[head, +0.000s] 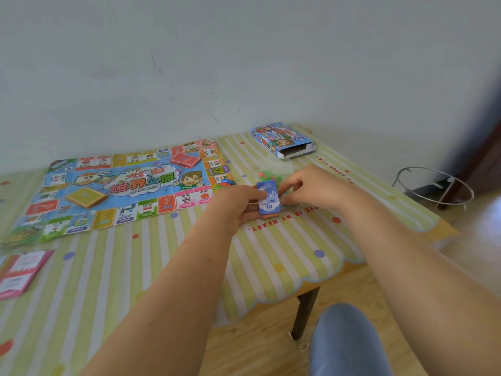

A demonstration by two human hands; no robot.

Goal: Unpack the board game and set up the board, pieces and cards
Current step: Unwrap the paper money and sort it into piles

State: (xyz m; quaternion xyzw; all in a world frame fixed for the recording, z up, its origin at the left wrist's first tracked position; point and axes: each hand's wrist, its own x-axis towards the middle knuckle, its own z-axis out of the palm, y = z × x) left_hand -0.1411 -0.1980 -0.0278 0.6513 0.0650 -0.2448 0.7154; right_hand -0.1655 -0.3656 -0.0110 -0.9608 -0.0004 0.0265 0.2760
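The paper game board [113, 194] lies unfolded at the left of the table. A red card deck [185, 160], a yellow card deck [86, 197] and a white die [149, 175] rest on it. My left hand [238, 203] holds a small stack of play money [268, 200] with a blue "10" note on top. My right hand [306, 185] pinches the stack's right edge. A clear bag of small green and red pieces [273, 173] lies just behind my hands. A blue pawn [225, 182] stands by the board's right edge.
The open game box [282, 141] lies at the far right of the table near the wall. Pink leaflets [20, 272] lie at the left front. The striped tablecloth [135, 280] covers the table. A metal ring stand [433, 185] stands on the floor to the right. My knee [347, 340] is below the table edge.
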